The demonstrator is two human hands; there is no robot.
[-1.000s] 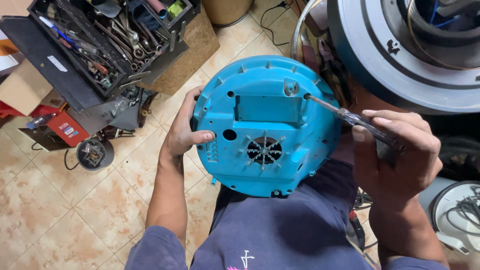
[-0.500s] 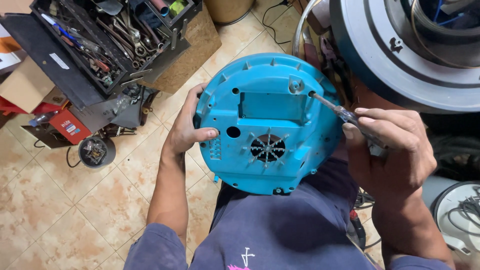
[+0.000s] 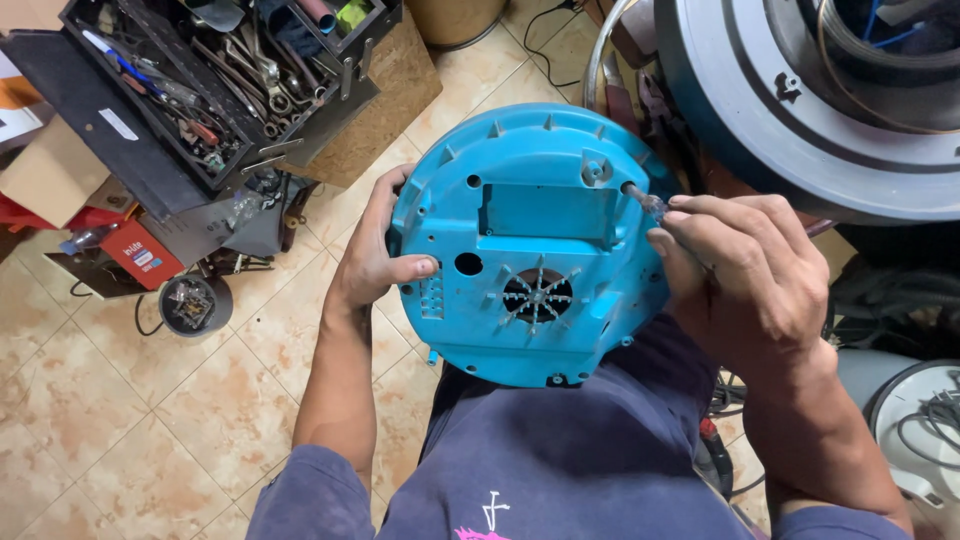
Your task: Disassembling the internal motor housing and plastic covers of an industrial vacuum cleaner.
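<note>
A round blue plastic housing (image 3: pixel 540 160) rests against my lap, with a rectangular recess, a round vent grille and several screw holes facing up. My left hand (image 3: pixel 375 255) grips its left rim, thumb lying on the face. My right hand (image 3: pixel 745 270) holds a screwdriver (image 3: pixel 652 206) whose tip sits in a hole at the housing's upper right edge. The handle is mostly hidden in my fist.
An open black toolbox (image 3: pixel 210 80) full of wrenches and drivers stands at the upper left on a tiled floor (image 3: pixel 150 400). A small round tin (image 3: pixel 190 303) of parts and a red box (image 3: pixel 140 255) lie below it. A large grey drum (image 3: pixel 800 100) fills the upper right.
My right hand has slid closer to the housing, and the screwdriver tip has moved from the raised post at the top to a hole at the right edge. The left hand keeps its grip.
</note>
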